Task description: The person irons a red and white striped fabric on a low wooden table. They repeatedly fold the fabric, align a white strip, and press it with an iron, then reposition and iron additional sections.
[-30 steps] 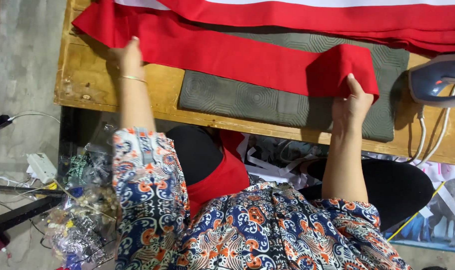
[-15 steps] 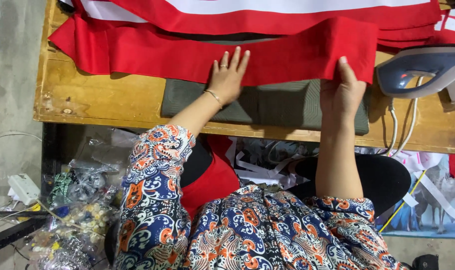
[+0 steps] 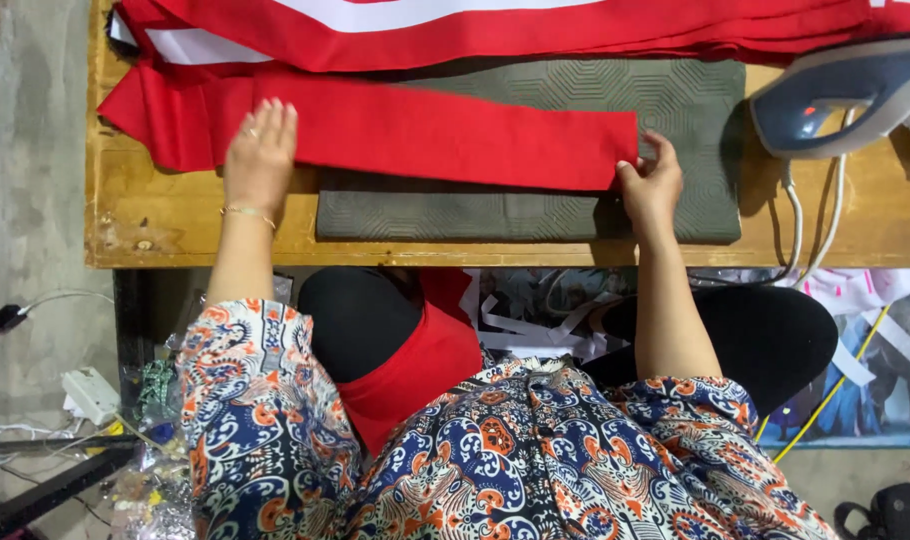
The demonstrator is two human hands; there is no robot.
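Note:
A long folded strip of red cloth [image 3: 445, 135] lies flat across a grey-green ironing mat [image 3: 575, 205] on a wooden table [image 3: 175, 225]. My left hand [image 3: 260, 150] rests palm down on the strip's left part, fingers spread. At the strip's right end, my right hand [image 3: 650, 185] pinches the folded edge between thumb and fingers. More red and white cloth [image 3: 495, 25] is piled along the far side of the table.
A grey-blue electric iron [image 3: 840, 90] stands at the table's right end, its white cord [image 3: 795, 225] hanging over the front edge. Red cloth lies in my lap [image 3: 415, 365]. Cloth scraps, a plug strip [image 3: 90, 393] and cables lie on the floor at left.
The strip has been laid out flat along the mat. My left hand slid left along it, and my right hand shifted to the strip's right end.

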